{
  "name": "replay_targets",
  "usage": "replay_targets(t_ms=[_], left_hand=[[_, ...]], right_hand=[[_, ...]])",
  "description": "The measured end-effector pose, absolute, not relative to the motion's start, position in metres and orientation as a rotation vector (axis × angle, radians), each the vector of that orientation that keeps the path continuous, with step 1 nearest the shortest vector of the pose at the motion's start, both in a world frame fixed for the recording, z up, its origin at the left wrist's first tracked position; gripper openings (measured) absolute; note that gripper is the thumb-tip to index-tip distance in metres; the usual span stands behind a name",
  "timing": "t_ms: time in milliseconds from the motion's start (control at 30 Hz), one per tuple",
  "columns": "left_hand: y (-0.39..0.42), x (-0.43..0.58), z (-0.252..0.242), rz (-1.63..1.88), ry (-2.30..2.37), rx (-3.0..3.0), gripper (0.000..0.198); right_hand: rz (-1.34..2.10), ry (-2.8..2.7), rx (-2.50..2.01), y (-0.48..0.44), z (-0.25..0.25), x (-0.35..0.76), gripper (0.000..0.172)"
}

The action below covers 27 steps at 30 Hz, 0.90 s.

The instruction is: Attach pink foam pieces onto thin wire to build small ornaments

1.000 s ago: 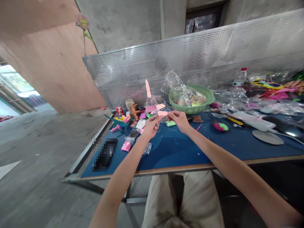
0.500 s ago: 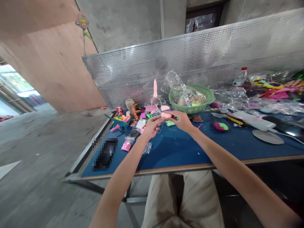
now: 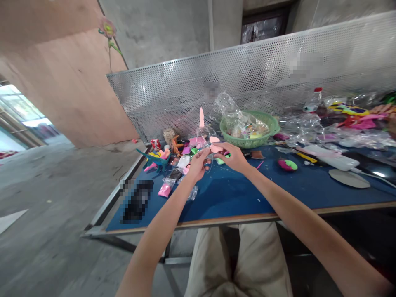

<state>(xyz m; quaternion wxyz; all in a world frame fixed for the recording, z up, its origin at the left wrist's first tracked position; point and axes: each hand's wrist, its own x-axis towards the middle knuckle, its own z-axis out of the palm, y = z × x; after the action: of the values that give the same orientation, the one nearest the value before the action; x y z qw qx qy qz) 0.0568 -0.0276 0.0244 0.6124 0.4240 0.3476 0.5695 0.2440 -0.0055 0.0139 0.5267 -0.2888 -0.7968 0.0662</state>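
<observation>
Above the table, my left hand (image 3: 199, 164) and my right hand (image 3: 232, 156) meet, both closed in a pinch. Between their fingertips is a light pink clay piece (image 3: 214, 149), partly covered by the fingers. A second pink lobe (image 3: 214, 140) shows just above it. Thin wire loops around the hands, and a long pointed pink clay piece (image 3: 201, 118) stands upright beyond them, seemingly on the wire. Small packets of coloured clay lie around my left hand, among them a pink packet (image 3: 165, 189). A bright green piece (image 3: 221, 160) lies under my right fingers.
On the blue tabletop (image 3: 229, 202), a teal clay figure (image 3: 157, 160) and an orange one (image 3: 176, 145) stand left. A green basket (image 3: 247, 142) holds plastic bags. Rightward are a yellow-handled tool (image 3: 306, 157), a white device (image 3: 329, 157) and a bottle (image 3: 314, 101). A perforated metal panel (image 3: 179, 86) rises behind.
The long pointed pink piece has dipped a little and shifted slightly left. My left hand has moved slightly right, and the fingers of both hands have changed position around the pink clay.
</observation>
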Motion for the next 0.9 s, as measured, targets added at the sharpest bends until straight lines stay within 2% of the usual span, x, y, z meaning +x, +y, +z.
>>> replay_targets(t_ms=[167, 433, 600, 800, 900], left_hand=[[-0.026, 0.056, 0.023, 1.345, 0.834, 1.078, 0.056], [-0.028, 0.059, 0.02, 1.396, 0.909, 1.224, 0.063], [-0.026, 0.062, 0.014, 1.472, 0.958, 1.285, 0.062], [-0.028, 0.063, 0.012, 1.464, 0.97, 1.339, 0.065], [-0.028, 0.063, 0.011, 1.464, 0.983, 1.378, 0.065]], right_hand=[[0.129, -1.93, -0.703, -0.006, 0.016, 0.246, 0.04], [-0.167, -1.979, -0.771, -0.008, 0.019, 0.246, 0.032], [-0.142, -2.009, -0.835, -0.01, 0.019, 0.241, 0.027], [-0.107, -2.006, -0.868, -0.007, 0.014, 0.237, 0.033], [-0.036, -1.966, -0.873, -0.002, 0.009, 0.234, 0.028]])
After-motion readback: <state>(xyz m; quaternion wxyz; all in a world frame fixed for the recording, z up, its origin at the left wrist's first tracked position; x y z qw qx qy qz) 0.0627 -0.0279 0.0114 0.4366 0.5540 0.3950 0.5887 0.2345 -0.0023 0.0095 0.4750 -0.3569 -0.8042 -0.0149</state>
